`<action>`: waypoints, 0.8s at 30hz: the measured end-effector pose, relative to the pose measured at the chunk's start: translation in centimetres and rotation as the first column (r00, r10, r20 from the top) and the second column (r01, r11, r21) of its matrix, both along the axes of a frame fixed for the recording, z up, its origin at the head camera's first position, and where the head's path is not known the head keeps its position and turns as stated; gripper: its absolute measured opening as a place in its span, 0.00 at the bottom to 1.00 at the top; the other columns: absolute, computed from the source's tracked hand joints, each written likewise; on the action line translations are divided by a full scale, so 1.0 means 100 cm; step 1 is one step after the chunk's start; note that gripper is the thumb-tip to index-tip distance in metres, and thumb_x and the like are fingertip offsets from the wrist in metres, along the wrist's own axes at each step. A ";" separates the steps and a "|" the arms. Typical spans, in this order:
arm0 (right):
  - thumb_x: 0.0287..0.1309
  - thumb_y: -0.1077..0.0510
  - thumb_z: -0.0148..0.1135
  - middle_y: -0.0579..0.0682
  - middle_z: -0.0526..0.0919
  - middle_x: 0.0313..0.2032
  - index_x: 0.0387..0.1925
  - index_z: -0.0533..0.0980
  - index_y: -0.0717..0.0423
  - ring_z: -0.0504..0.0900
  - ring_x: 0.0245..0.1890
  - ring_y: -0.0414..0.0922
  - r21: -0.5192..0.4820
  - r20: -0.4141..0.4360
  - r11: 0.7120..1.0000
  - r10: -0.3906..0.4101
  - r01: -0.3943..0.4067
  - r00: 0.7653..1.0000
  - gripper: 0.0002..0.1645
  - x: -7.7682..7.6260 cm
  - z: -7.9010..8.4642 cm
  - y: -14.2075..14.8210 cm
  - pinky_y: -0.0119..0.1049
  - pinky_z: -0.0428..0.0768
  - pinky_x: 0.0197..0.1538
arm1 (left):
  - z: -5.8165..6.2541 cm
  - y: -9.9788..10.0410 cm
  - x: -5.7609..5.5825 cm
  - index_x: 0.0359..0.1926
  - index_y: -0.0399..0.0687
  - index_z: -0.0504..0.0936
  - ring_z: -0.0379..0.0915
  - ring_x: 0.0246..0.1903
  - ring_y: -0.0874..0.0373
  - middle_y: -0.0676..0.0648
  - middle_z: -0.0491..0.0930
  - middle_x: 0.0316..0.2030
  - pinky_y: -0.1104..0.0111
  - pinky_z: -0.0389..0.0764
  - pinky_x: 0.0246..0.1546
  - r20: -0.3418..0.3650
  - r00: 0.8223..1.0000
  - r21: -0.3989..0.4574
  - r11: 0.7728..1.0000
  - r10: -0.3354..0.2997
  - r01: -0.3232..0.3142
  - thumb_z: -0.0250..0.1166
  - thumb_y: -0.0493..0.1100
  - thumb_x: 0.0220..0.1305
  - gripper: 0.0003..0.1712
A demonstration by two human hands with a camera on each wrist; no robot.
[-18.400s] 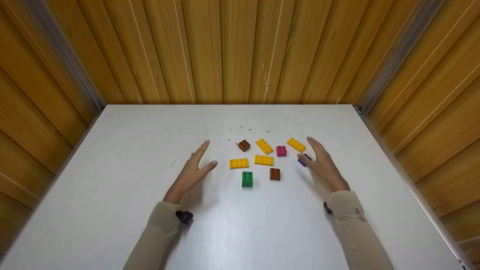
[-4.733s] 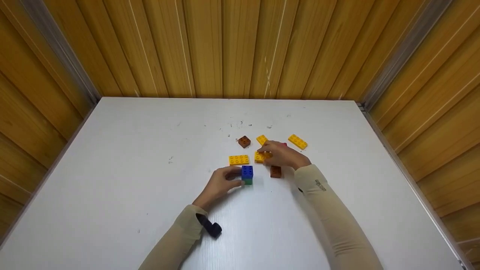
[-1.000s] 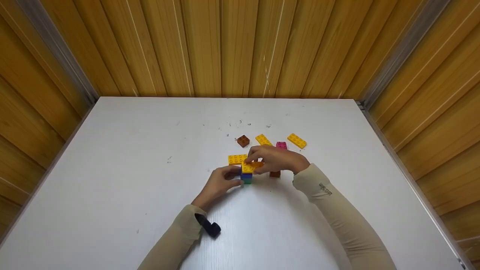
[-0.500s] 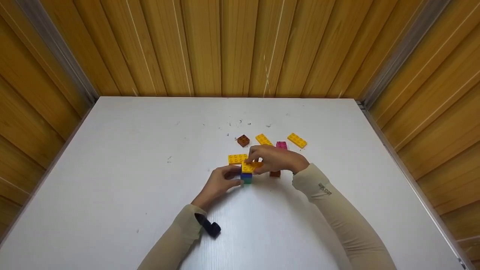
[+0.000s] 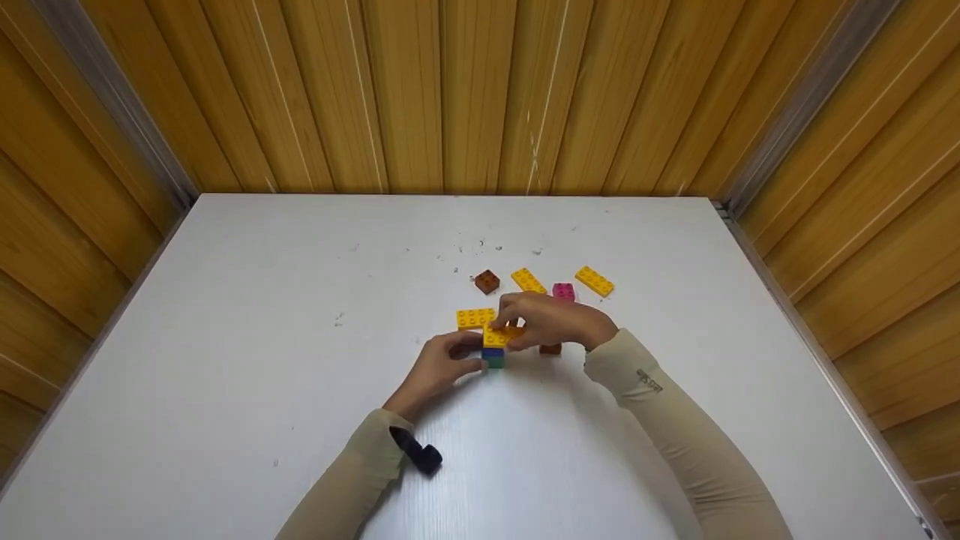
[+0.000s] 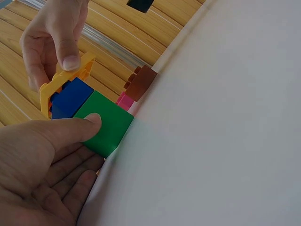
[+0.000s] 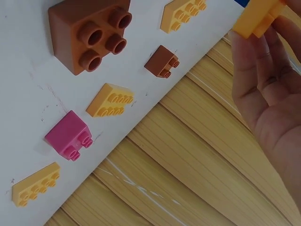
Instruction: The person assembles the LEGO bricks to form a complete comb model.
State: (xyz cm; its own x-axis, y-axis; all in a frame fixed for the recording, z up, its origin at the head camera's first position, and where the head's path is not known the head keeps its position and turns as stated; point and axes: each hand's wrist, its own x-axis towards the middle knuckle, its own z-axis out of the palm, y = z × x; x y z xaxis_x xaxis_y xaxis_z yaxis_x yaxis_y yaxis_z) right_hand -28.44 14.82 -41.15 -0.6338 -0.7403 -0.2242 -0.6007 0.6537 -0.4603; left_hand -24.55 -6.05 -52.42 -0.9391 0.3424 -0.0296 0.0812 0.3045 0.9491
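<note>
My left hand (image 5: 439,369) holds the green building brick (image 6: 107,126) from the left, its thumb on the brick's side in the left wrist view. The green brick stands on the white table with the blue brick (image 6: 73,98) stacked on top of it. With thumb and fingers, my right hand (image 5: 555,319) pinches a flat yellow brick (image 5: 493,337) over the blue one. This yellow brick reaches out to the right past the stack, and in the left wrist view it sits tilted against the blue brick's studs. Fingers hide part of it.
On the white table (image 5: 300,300) lie more yellow bricks (image 5: 475,319), a pink brick (image 5: 563,292), a brown brick (image 5: 487,282) behind the stack and another brown brick (image 7: 91,35) close by my right hand. Wood-patterned walls (image 5: 480,97) enclose the table's back and sides.
Earlier, the blue brick came onto the green one, and my right hand brought the yellow brick from the table to the stack. Over the last second it has sunk slightly.
</note>
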 end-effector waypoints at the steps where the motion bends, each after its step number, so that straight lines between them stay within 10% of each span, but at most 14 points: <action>1: 0.55 0.58 0.69 0.48 0.79 0.43 0.53 0.81 0.54 0.76 0.44 0.45 0.001 0.002 1.000 -0.004 0.004 1.000 0.22 0.000 0.000 0.000 0.38 0.80 0.53 | 0.000 0.000 0.000 0.56 0.49 0.79 0.77 0.54 0.54 0.47 0.80 0.54 0.62 0.76 0.60 0.001 1.000 -0.005 1.000 0.001 -0.001 0.69 0.39 0.58 0.23; 24: 0.53 0.60 0.69 0.52 0.78 0.42 0.49 0.81 0.59 0.77 0.48 0.49 -0.039 0.031 0.999 0.013 -0.012 0.999 0.19 -0.004 -0.003 -0.003 0.46 0.79 0.57 | -0.002 0.000 -0.001 0.55 0.45 0.79 0.78 0.53 0.53 0.45 0.81 0.52 0.63 0.77 0.58 -0.035 0.999 0.023 1.000 -0.015 0.016 0.68 0.37 0.58 0.22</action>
